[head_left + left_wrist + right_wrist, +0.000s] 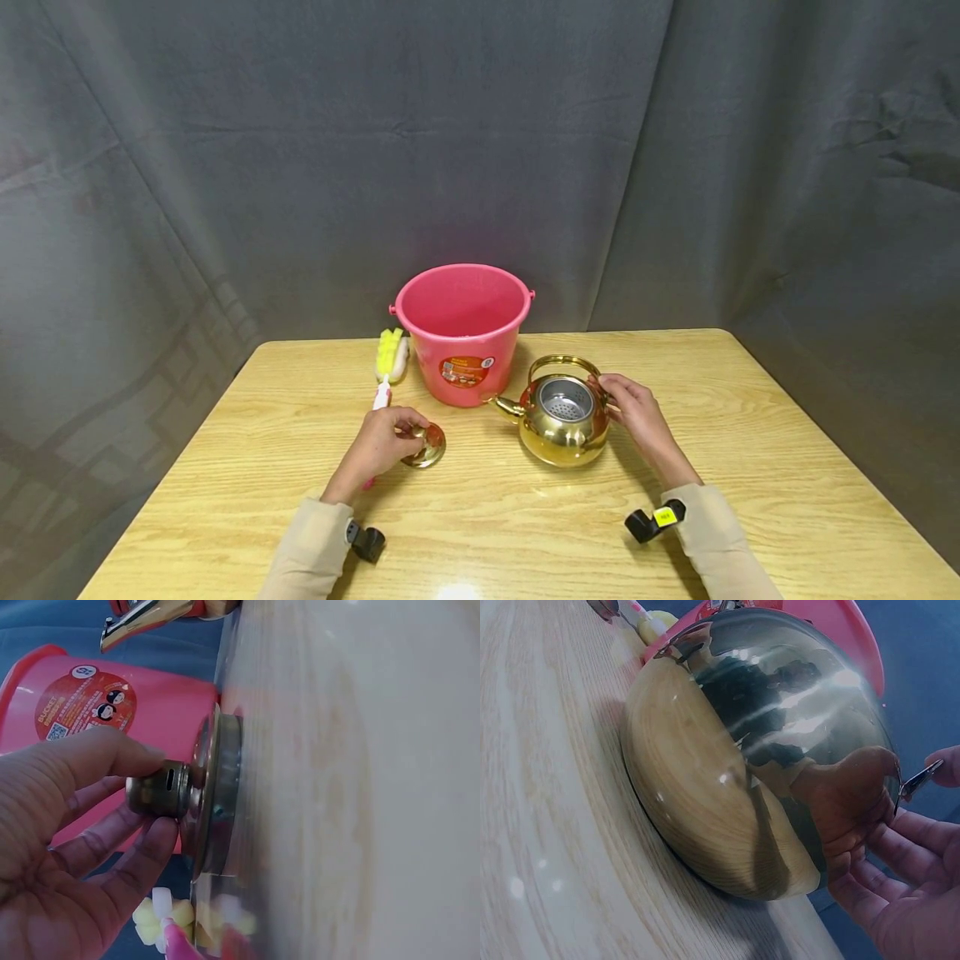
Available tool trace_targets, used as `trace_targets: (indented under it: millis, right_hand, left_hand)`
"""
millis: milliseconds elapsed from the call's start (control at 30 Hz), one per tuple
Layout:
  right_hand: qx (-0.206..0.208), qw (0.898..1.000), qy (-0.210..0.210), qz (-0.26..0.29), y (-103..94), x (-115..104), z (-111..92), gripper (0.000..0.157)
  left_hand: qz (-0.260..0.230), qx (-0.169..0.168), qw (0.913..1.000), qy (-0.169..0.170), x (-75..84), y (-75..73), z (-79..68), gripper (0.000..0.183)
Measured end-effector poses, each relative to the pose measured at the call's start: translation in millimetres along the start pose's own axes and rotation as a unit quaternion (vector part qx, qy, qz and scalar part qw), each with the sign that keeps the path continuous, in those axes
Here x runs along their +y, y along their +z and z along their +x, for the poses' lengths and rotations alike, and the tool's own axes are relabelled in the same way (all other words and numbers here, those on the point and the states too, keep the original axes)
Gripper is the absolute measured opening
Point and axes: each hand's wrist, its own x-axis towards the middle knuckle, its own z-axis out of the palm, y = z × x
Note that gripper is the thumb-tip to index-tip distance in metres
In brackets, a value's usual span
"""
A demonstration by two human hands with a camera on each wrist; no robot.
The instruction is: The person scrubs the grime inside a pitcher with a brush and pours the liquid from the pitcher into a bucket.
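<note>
Your left hand [382, 444], thumb and fingers clamped on the knob [157, 791], has the gold lid [435, 446] at the tabletop, left of the gold kettle [566, 442]. The kettle stands upright near the pink bucket [491, 354], its uncovered mouth showing a perforated strainer [566, 404]. Your right hand [637, 414] touches the kettle beside its handle [562, 359]; whether those fingers grip cannot be told. The step appears to be lid handling; the next move calls for a firm pinch and a steadied kettle.
</note>
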Motion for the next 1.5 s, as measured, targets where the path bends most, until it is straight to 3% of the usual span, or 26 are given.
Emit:
trace_targets:
  millis: [267,467,700,1033,1500]
  right_hand:
    - [0.001,1.0,-0.019,0.025,-5.6,17.2,7.9,0.038]
    - [0.023,1.0,-0.001,-0.006,-6.6,27.9,13.4,0.045]
    - [0.033,0.999,0.013,0.002,-6.9,31.7,15.3,0.046]
    - [0.027,0.999,0.015,0.017,-7.8,30.0,14.8,0.045]
    - [0.035,0.999,0.019,0.007,-8.0,37.0,17.5,0.046]
  left_hand:
    - [-0.005,-0.011,0.9999,0.001,0.2,-0.9,0.2,0.021]
    - [-0.008,-0.009,0.9998,0.017,1.3,-1.3,0.6,0.021]
    - [-0.017,-0.005,0.9998,0.011,3.2,-1.8,-0.6,0.023]
    - [-0.009,0.08,0.9967,0.015,16.4,-3.8,7.2,0.021]
    - [-0.058,0.11,0.9857,0.113,41.6,6.5,16.1,0.016]
